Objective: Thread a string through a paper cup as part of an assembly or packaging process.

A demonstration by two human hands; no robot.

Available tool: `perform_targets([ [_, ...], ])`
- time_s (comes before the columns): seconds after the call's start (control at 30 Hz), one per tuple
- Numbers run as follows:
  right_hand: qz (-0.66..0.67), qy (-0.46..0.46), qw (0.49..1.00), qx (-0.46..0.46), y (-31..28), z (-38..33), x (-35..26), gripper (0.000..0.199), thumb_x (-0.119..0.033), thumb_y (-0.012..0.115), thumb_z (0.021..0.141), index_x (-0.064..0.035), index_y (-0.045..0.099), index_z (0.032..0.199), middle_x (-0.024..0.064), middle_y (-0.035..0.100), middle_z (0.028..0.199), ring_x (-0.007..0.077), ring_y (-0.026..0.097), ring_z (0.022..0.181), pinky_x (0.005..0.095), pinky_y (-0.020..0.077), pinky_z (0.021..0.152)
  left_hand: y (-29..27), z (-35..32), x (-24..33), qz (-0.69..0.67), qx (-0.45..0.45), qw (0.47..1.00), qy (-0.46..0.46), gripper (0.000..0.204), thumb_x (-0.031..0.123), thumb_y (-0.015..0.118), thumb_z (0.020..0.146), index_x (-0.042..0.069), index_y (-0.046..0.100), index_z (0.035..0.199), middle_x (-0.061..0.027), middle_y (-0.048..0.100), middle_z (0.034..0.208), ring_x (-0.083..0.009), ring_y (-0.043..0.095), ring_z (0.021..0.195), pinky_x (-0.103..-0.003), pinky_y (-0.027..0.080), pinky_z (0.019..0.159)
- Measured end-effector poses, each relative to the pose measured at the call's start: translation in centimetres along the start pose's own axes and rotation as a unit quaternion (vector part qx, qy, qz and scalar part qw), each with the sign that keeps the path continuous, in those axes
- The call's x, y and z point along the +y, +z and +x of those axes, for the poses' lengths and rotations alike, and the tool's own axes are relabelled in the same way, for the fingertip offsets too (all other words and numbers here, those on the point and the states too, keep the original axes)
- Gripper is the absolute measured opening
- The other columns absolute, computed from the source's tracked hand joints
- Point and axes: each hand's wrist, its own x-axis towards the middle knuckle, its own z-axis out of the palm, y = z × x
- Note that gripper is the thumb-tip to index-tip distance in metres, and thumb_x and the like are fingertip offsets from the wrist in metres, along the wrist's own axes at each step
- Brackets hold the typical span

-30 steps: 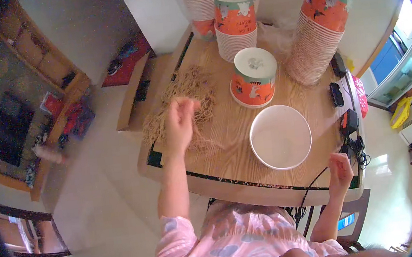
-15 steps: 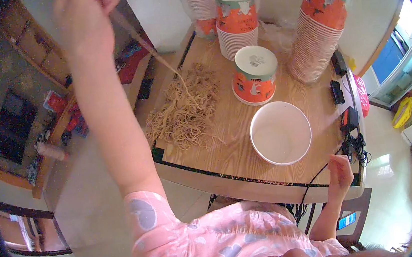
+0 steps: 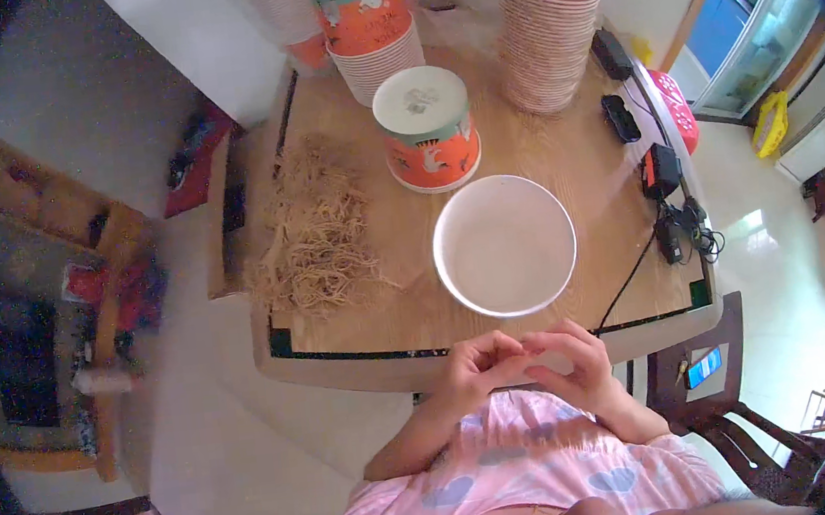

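Close together over the table's front edge are my left hand (image 3: 473, 374) and my right hand (image 3: 585, 368), their fingertips nearly meeting. Both are pinched closed; anything between the fingers is too small to make out. Just beyond them stands a round paper tub (image 3: 504, 248), mouth up, with bare white inside. Left of it lies a loose tangle of tan, string-like strands (image 3: 321, 252). Behind the open tub, an orange and green tub (image 3: 432, 160) rests upside down.
Upside-down tubs form a nested stack (image 3: 371, 36) at the back and a taller stack (image 3: 550, 37) at right. Black adapters (image 3: 663, 171) and tangled cables lie along the table's right edge. A dark chair (image 3: 726, 416) bearing a lit phone (image 3: 704, 369) stands right of me.
My left hand, raised far left with a strand drawn up from the tangle, has come down in front of me. My right hand has moved left to meet it. The strand no longer hangs in the air.
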Motion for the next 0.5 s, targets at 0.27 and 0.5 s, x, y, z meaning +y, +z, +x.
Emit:
perform_targets([
  [0.27,0.023,-0.039,0.998,0.050,0.6,-0.6,1.4,0.019,0.001,0.070,0.064,-0.0001,0.065,0.083,0.0103,0.061,0.077,0.0178,0.060,0.068,0.0258,0.0456,0.056,-0.4,0.2,0.1,-0.024,-0.034,0.998,-0.049,0.011,0.009,0.062,0.082,0.002,0.059,0.090,0.0005,0.060,0.083,-0.0038,0.055,0.073,-0.018,0.045,0.065],
  [0.5,-0.004,-0.058,0.998,0.030,0.3,-0.3,1.2,0.010,0.004,0.062,0.069,0.0013,0.060,0.078,0.0114,0.059,0.074,0.0214,0.059,0.066,0.0278,0.0454,0.056,-0.2,-0.2,-0.3,0.019,-0.012,1.000,-0.009,0.010,0.009,0.063,0.081,0.003,0.061,0.089,0.0041,0.056,0.076,-0.0014,0.048,0.063,-0.018,0.041,0.056],
])
